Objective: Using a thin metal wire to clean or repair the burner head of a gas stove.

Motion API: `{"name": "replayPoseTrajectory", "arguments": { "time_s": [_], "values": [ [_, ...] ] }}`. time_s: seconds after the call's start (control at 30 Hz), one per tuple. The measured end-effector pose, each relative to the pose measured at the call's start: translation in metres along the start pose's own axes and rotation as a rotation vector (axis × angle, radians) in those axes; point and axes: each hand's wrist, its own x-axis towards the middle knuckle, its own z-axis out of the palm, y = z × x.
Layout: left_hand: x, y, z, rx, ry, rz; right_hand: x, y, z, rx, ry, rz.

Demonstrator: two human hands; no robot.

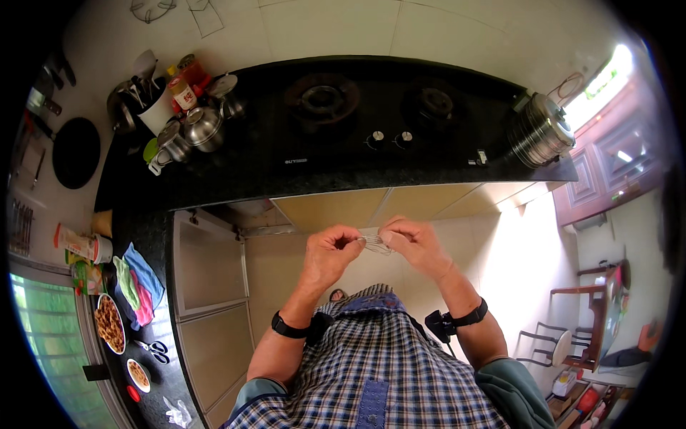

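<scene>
Both hands up in front of the torso, over a pale tiled floor [282, 261]. Left grip [330, 254] pinches a thin pale strand [374, 244] between thumb and forefinger; right grip [418, 247] pinches the same strand from the other side, thumb against curled fingers. Strand lies in the short gap between the two grips, gathered in several fine loops. Wire or cord: cannot tell.

Long axis runs crosswise, grip to grip, roughly level with the person's shoulders; right end sits slightly farther from the body than the left. Looser loops bow out from that line, toward the body. Fine ends blur at the fingertips; cannot tell which way they point.

Beyond both grips, well apart: black counter [246, 168] with two burners, left one [321, 100] and right one [436, 104]. Far right of the right grip, a lidded steel pot [543, 136]. Far left of the left grip and nearer the body, dark-handled scissors [158, 351]; a blue cloth [145, 268] just past them
</scene>
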Motion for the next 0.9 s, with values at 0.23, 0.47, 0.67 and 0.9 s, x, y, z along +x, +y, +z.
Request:
{"name": "replayPoseTrajectory", "arguments": {
  "time_s": [0.23, 0.47, 0.67, 0.9],
  "values": [
    [-0.006, 0.005, -0.001, 0.288, -0.126, 0.194, 0.0, -0.012, -0.006, -0.072, -0.208, 0.347],
    [-0.011, 0.002, -0.001, 0.178, -0.035, -0.034, -0.011, 0.001, 0.004, 0.034, 0.128, 0.233],
    [-0.008, -0.013, -0.003, -0.108, -0.038, -0.073, -0.012, 0.007, 0.015, 0.415, 0.336, 0.21],
    [-0.008, -0.008, -0.002, -0.867, -0.184, -0.203, -0.015, 0.013, 0.016, 0.931, 0.155, 0.313]
  ]
}}
